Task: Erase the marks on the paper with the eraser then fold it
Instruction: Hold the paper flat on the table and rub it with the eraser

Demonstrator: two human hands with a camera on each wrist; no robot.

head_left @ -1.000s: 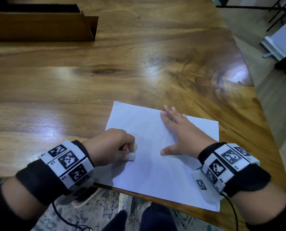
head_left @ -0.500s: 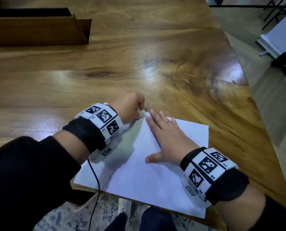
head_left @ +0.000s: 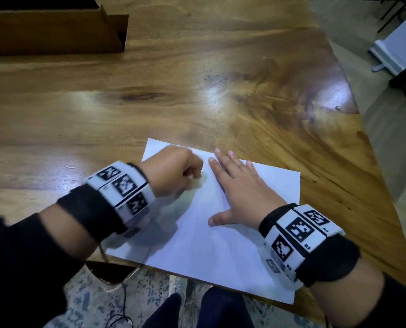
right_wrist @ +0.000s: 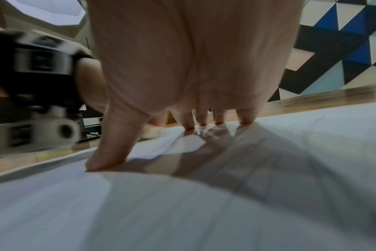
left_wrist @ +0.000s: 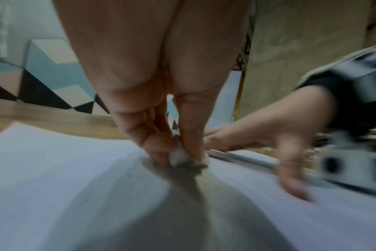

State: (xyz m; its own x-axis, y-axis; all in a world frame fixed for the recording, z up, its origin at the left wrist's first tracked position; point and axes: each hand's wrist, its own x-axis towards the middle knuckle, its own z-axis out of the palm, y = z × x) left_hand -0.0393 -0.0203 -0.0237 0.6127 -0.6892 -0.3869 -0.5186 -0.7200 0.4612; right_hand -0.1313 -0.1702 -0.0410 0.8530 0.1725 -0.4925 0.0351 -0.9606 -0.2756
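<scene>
Paper [head_left: 221,233], a single white sheet, lies flat on the wooden bench [head_left: 197,102] at the 6 o'clock edge, its nearest edge overhanging the bench rim a little above a patterned rug [head_left: 91,301]. Left hand [head_left: 173,171] sits over the sheet's 11 o'clock corner with its fingers curled into a tight grip; the left wrist view shows thumb and fingertips pinching a small pale eraser [left_wrist: 180,155], whose lower end touches the sheet, with a dark smudge on the paper right beneath it. That view is blurred, so finer detail of the eraser cannot be told. Right hand [head_left: 242,192] lies just beside the left hand, toward 3 o'clock, palm down on the sheet with its fingers straight and spread and the thumb out toward 9 o'clock; it holds nothing and only presses the paper flat. In the right wrist view the fingertips [right_wrist: 219,120] touch the sheet near its far edge and the thumb presses down closer in. Both wrists wear black bands with white marker blocks. A brown cardboard box [head_left: 55,31] stands on the bench at 11 o'clock, well apart from the paper.
</scene>
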